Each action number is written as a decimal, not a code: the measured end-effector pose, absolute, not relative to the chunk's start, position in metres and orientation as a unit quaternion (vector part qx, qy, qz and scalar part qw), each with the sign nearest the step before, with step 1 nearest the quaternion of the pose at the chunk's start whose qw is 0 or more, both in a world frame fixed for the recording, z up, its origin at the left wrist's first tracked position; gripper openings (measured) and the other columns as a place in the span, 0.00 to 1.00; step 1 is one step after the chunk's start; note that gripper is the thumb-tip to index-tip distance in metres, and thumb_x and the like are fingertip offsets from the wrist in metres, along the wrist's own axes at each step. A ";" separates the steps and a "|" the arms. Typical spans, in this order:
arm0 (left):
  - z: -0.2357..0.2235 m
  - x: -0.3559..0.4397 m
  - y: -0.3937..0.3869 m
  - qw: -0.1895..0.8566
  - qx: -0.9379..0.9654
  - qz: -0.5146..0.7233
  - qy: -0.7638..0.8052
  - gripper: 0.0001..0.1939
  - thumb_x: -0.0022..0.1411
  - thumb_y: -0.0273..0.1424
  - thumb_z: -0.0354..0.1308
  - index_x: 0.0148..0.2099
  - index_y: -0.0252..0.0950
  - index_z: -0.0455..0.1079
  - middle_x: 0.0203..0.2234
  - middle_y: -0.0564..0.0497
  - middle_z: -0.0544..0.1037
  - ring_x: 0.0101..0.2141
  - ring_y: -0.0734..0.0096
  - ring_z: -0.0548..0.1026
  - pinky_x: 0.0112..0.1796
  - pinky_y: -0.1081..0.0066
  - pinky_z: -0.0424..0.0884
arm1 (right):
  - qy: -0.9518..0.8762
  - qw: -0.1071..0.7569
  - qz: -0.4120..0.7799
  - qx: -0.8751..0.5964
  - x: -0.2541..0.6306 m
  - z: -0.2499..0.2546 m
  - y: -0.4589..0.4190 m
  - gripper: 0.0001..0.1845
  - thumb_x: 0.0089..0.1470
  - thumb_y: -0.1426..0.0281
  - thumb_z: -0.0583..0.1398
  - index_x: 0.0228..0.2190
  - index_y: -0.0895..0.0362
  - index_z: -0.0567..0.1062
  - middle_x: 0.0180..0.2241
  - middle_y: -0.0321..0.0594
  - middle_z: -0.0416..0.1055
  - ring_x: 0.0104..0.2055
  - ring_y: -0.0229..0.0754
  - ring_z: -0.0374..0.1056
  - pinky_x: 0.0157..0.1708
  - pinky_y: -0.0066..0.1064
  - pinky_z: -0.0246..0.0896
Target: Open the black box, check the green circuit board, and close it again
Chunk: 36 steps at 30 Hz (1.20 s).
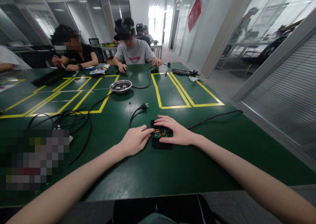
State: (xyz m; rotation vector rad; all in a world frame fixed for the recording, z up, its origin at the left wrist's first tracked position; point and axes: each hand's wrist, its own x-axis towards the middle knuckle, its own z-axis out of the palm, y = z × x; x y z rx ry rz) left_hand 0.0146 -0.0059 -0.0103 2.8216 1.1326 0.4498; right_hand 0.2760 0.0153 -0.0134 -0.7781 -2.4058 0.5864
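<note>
A small black plastic case (163, 145) lies on the table before me, with a green circuit board (161, 134) and copper-coloured coils showing in it. My right hand (178, 131) spans the case from its right side, thumb at the near part and fingers over the far end, steadying it. My left hand (136, 139) is at the left, its fingers curled and the index fingertip at the board's left edge. Whatever its fingertips pinch is too small to make out. A black cable with a plug (143, 106) runs behind my left hand.
A metal bowl (120, 86) holding small metal parts stands beyond my hands. Tangled black cables (66, 118) lie at left, and another cable (214, 118) extends right. Yellow tape (175, 107) marks the green table (197, 171). Two people (135, 51) work across it.
</note>
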 end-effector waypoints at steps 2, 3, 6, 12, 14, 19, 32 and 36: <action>-0.010 0.015 -0.006 0.043 0.913 0.158 0.373 0.16 0.76 0.31 0.48 0.59 0.39 0.72 0.38 0.49 0.77 0.36 0.66 0.79 0.38 0.70 0.76 | -0.885 0.294 0.218 -0.288 0.280 -0.010 0.015 0.29 0.58 0.59 0.68 0.58 0.51 0.73 0.60 0.51 0.70 0.68 0.57 0.60 0.66 0.57 0.57; -0.010 0.014 -0.007 0.049 0.911 0.165 0.376 0.16 0.76 0.31 0.48 0.59 0.39 0.71 0.40 0.48 0.78 0.37 0.65 0.79 0.38 0.70 0.76 | -0.881 0.305 0.212 -0.293 0.283 -0.008 0.014 0.27 0.59 0.59 0.68 0.57 0.51 0.73 0.59 0.51 0.70 0.66 0.56 0.62 0.65 0.56 0.59; -0.009 0.014 -0.007 0.072 0.901 0.185 0.385 0.14 0.76 0.32 0.48 0.57 0.39 0.70 0.43 0.48 0.80 0.39 0.64 0.80 0.41 0.68 0.76 | -0.873 0.324 0.179 -0.318 0.294 -0.001 0.015 0.18 0.59 0.61 0.66 0.48 0.54 0.75 0.53 0.51 0.71 0.58 0.55 0.67 0.59 0.52 0.65; -0.003 0.012 -0.010 0.113 0.887 0.225 0.387 0.09 0.75 0.33 0.49 0.48 0.37 0.70 0.35 0.49 0.79 0.32 0.66 0.78 0.37 0.68 0.74 | -0.878 0.218 0.246 -0.347 0.310 0.009 0.017 0.10 0.61 0.63 0.62 0.32 0.56 0.75 0.30 0.39 0.72 0.31 0.42 0.68 0.33 0.34 0.64; 0.000 0.010 -0.012 0.123 0.891 0.242 0.365 0.10 0.75 0.33 0.49 0.48 0.37 0.70 0.35 0.50 0.79 0.31 0.68 0.77 0.36 0.69 0.72 | -0.869 0.202 0.282 -0.353 0.311 0.013 0.015 0.12 0.61 0.62 0.62 0.30 0.57 0.76 0.27 0.37 0.72 0.28 0.39 0.65 0.30 0.31 0.61; 0.005 0.007 -0.016 0.157 0.904 0.258 0.302 0.09 0.73 0.33 0.49 0.44 0.36 0.70 0.30 0.52 0.77 0.26 0.72 0.74 0.30 0.73 0.66 | -0.854 0.175 0.363 -0.330 0.310 0.026 0.004 0.15 0.60 0.61 0.61 0.29 0.59 0.79 0.25 0.36 0.71 0.26 0.36 0.62 0.27 0.29 0.57; 0.006 0.009 -0.016 0.153 0.910 0.201 0.328 0.06 0.69 0.31 0.52 0.39 0.38 0.70 0.25 0.55 0.76 0.22 0.74 0.71 0.26 0.74 0.61 | -0.856 0.145 0.350 -0.351 0.306 0.026 0.001 0.18 0.61 0.62 0.59 0.32 0.62 0.83 0.24 0.39 0.73 0.24 0.36 0.61 0.27 0.29 0.54; 0.002 0.009 -0.014 0.131 0.898 0.222 0.357 0.07 0.68 0.31 0.52 0.39 0.38 0.70 0.25 0.55 0.75 0.23 0.74 0.71 0.26 0.74 0.61 | -0.881 0.197 0.242 -0.355 0.303 0.024 0.003 0.15 0.62 0.64 0.59 0.32 0.59 0.83 0.28 0.41 0.78 0.26 0.37 0.67 0.30 0.30 0.58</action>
